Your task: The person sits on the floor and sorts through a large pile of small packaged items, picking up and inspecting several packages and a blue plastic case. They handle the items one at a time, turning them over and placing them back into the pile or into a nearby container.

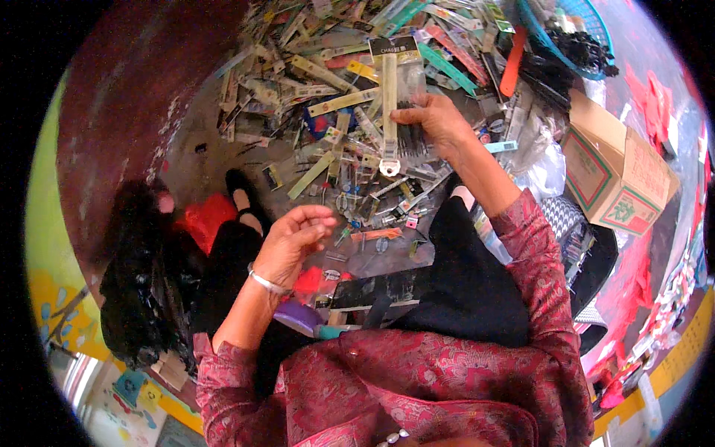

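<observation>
Black bundle (141, 279): crumpled and shiny, at the far left.
Red bundle (207, 222): just beside the left shoe (242, 195).
Left hand (292, 237): grip slack, fingers loosely bent, nothing seen in it; raised near the lower edge of the pile, a pale bracelet (267, 281) at the wrist.
Pile (320, 74): many narrow packets and strips, yellow, green, red and clear, heaped on the floor.
Clear packet (390, 97): upright over the pile, black header on top, pale strip down its length.
Right hand (445, 125): grip clamped on the clear packet's right side, thumb in front.
Blue basket (527, 22): upper right, holding dark things.
Cardboard box (622, 175): flaps up, right of the pile.
</observation>
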Motion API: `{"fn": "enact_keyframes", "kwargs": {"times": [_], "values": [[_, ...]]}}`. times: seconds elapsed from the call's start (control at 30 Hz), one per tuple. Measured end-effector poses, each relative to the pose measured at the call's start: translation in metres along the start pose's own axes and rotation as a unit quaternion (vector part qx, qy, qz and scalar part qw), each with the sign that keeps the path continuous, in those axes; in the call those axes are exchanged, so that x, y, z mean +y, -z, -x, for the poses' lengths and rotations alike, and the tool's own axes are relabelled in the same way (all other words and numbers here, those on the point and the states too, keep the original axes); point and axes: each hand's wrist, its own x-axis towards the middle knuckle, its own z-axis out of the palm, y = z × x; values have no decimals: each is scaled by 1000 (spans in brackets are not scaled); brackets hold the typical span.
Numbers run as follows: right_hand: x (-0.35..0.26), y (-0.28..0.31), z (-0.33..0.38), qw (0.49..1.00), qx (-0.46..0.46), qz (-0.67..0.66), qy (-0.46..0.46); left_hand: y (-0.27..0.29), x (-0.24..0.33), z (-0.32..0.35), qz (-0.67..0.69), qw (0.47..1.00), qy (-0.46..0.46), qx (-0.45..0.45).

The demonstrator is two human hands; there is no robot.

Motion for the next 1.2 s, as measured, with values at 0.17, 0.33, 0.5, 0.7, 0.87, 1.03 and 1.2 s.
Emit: {"fn": "enact_keyframes", "kwargs": {"times": [0.17,0.33,0.5,0.7,0.87,1.03,1.2], "values": [[10,-41,18,998,-46,-1,42,-1,-8,-9,-54,997,-44,17],[16,-72,40,996,-70,47,-8,-10,-8,-13,-15,998,-47,-29],[27,-58,30,996,-77,27,42,-8,-14,-20,10,998,-48,31],[4,-50,43,993,-72,-84,32,3,-19,-24,44,998,-38,40],[8,-44,37,994,-66,-82,42,-9,-10,-25,21,999,-21,23],[17,-37,31,996,-81,-29,30,-5,-16,-29,19,999,-32,4],[14,-45,41,998,-45,-20,26,-6,-15,-25,-23,998,-62,-2]]}}
